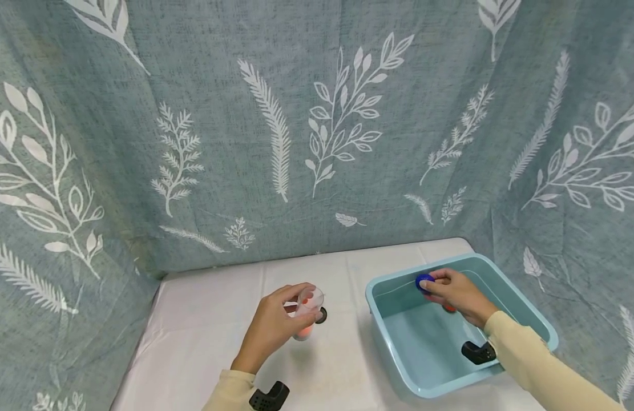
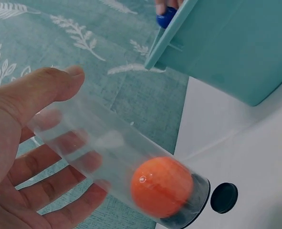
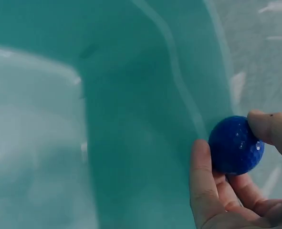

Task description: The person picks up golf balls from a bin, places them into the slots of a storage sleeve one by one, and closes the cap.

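My left hand [image 1: 273,322] grips a clear plastic tube [image 2: 109,136] near its upper end, thumb on one side and fingers on the other. Inside the tube, at its dark lower end, sits an orange ball [image 2: 162,187]. A small round black cap [image 2: 224,198] lies on the table just past that end. Over the far part of a light-blue plastic bin [image 1: 414,342], my right hand [image 1: 457,294] pinches a dimpled blue golf ball [image 3: 235,145] between thumb and fingers. Below that hand, a red-orange round thing [image 1: 449,308] shows in the bin, partly hidden.
A white cloth covers the table [image 1: 193,354]. Grey-blue curtain [image 1: 296,228] with white leaf prints hangs behind and at both sides. The bin stands at the table's right, its raised walls around my right hand's work.
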Available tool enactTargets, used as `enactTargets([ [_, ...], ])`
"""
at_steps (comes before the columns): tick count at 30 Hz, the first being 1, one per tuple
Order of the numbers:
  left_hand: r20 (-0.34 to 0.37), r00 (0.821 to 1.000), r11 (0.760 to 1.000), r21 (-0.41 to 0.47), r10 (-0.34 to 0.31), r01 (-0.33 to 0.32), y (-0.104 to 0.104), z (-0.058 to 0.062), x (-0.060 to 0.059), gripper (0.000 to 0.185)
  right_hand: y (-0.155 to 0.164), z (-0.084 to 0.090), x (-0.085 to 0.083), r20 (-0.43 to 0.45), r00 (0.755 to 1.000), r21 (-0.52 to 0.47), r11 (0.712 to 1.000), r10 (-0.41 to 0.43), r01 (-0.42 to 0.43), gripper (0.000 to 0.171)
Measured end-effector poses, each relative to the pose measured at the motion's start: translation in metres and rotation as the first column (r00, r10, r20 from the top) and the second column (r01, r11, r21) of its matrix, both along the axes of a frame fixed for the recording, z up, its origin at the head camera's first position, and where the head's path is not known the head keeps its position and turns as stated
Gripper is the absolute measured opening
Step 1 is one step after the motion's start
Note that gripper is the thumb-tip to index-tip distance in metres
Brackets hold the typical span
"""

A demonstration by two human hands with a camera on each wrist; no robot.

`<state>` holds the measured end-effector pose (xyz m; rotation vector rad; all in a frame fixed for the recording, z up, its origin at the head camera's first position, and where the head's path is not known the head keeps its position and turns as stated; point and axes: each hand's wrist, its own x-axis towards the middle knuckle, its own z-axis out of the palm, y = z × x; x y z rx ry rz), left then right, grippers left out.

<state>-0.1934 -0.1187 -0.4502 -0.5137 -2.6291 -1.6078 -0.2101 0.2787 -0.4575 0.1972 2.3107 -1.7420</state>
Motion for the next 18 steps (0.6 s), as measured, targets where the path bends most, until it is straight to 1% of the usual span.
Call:
enactTargets([
  [2,-0.003,1.000,1.000,0.011,0.007,-0.007,0.000,0.000,0.000,0.048,-0.003,0.009,0.003,-0.029,0.999,-0.041,0.999,0.026,-0.027,0.058],
  [4,-0.005,1.000,1.000,0.012,0.011,-0.011,0.001,0.001,0.001,0.049,-0.009,0.018,0.008,-0.059,0.997,-0.048,0.998,0.048,-0.051,0.061],
  [8,-0.023,1.000,1.000,0.014,0.011,-0.011,0.002,0.002,0.003,0.049,-0.029,0.033,0.013,-0.164,0.983,-0.092,0.990,0.088,-0.104,0.059],
  [12,-0.038,0.999,1.000,0.021,0.012,-0.011,0.004,0.008,0.003,0.051,-0.053,0.044,0.011,-0.266,0.957,-0.138,0.978,0.115,-0.155,0.055],
  [18,-0.058,0.998,1.000,0.011,0.021,-0.020,0.005,0.016,0.004,0.048,-0.089,0.055,0.006,-0.331,0.932,-0.161,0.964,0.148,-0.210,0.051],
])
